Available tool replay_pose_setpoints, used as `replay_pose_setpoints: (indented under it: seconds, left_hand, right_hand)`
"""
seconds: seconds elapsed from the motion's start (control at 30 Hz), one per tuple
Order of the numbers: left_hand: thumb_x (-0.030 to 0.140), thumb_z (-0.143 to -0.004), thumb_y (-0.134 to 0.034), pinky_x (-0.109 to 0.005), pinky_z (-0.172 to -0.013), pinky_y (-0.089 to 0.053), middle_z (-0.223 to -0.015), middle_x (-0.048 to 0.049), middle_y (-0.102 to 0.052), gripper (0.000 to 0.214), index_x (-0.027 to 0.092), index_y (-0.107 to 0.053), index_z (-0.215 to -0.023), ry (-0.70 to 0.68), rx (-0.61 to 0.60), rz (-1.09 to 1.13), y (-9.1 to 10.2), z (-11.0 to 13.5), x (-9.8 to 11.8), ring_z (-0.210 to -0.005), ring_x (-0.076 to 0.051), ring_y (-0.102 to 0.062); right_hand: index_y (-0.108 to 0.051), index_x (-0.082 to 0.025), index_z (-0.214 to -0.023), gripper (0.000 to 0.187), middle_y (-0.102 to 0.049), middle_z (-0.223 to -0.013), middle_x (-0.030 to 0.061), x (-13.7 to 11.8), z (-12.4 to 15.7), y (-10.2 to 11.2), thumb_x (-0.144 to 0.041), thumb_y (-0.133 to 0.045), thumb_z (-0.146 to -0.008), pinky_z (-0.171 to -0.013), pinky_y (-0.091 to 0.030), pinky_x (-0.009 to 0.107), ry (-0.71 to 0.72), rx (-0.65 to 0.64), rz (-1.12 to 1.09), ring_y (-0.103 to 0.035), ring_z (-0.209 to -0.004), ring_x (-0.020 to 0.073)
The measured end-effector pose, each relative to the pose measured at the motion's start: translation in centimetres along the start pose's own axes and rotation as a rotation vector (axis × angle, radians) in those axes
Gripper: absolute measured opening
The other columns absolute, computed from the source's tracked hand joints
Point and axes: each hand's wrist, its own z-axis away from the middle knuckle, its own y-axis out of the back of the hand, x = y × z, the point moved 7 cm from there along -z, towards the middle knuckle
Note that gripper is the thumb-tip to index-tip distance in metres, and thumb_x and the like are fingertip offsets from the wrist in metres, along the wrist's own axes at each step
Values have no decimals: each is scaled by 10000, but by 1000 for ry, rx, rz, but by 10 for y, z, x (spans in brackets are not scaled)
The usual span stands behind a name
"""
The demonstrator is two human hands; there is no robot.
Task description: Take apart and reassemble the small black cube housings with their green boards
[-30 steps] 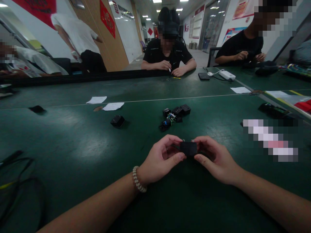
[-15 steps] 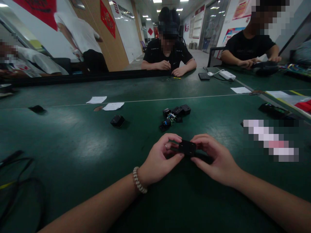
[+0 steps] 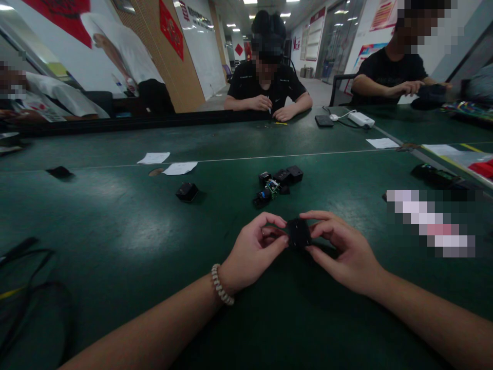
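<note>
Between my two hands, above the green table, is a small black box-shaped part (image 3: 299, 233) with a few pale marks on its face. My left hand (image 3: 257, 248), with a ring and a beaded bracelet, pinches its left side between thumb and fingers. On the right side, the thumb and fingertips of my right hand (image 3: 342, 250) grip it. Just beyond lies a cluster of black box-shaped pieces (image 3: 283, 177) with a small circuit board (image 3: 272, 189) and wires among them. A single black box (image 3: 187, 192) sits farther left.
Black cables (image 3: 29, 288) lie at the left edge. White papers (image 3: 180, 168) rest near the table seam. At the right are a dark device (image 3: 437, 176) and a pixelated item (image 3: 431, 223). A person (image 3: 267, 87) works across the table; others sit or stand around.
The black part has turned between my fingers, showing a taller, squarer face. My right fingers have shifted slightly along its upper edge. At far right, a person has lifted a dark object.
</note>
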Motion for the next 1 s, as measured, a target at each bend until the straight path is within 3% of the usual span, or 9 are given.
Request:
replay_pose_setpoints:
  seconds: [0.2, 0.6, 1.0]
  left_hand:
    - [163, -883, -694, -299, -855, -575, -1210, -81, -618, 163, 166, -630, -1033, -108, -30, -80, -4, 3, 12, -1038, -181, -663]
    - [163, -868, -711, -355, -893, -577, -1221, -92, -642, 240, 180, -611, -1086, -120, -70, -81, -6, 4, 12, -1064, -211, -670]
    - [240, -880, -729, -316, -767, -558, -994, -51, -700, 282, 195, -597, -1125, -2, -49, -82, -5, 6, 8, -882, -184, -679]
  right_hand:
    - [-556, -273, -1069, 335, -600, -1302, 91, 9, 3, -3, -67, -701, -849, -947, -629, 435, -33, 47, -100, -700, -1169, 256]
    - [-525, -279, -1122, 403, -569, -1257, 70, 10, 3, -5, -97, -746, -838, -839, -659, 378, -77, 49, -144, -739, -964, 199]
    - [-536, -259, -1258, 455, -721, -1095, 70, 12, 1, -2, -218, -766, -867, -803, -667, 366, -144, 9, -107, -759, -930, 222]
